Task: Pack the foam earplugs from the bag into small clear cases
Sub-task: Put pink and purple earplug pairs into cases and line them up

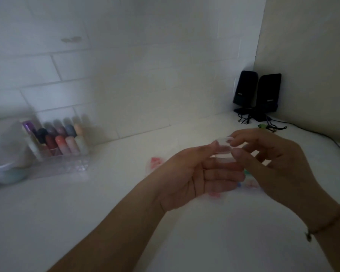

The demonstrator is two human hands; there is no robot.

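Left hand: the left hand (192,173) is held palm-up above the worktop (106,213), thumb and fingers curled round a small clear case (223,152), cradling it from below.
Right hand: the right hand (279,163) pinches the top edge of the same case between thumb and forefinger, the other fingers loosely bent.
Case: lifted off the worktop between both hands; too blurred to tell whether its lid is open or whether anything is inside.
Earplugs: pink pieces (156,161) lie on the worktop just beyond the left hand, more coloured bits (250,183) show under the hands; the bag itself cannot be made out.
Step in hand: probably prising the case open, or snapping it closed.
Next move: if opening, a steady hold below while the lid lifts, then freeing the right hand to fetch an earplug.
Around: an organiser of coloured bottles (61,140) at the left, two black speakers (257,95) in the far corner.
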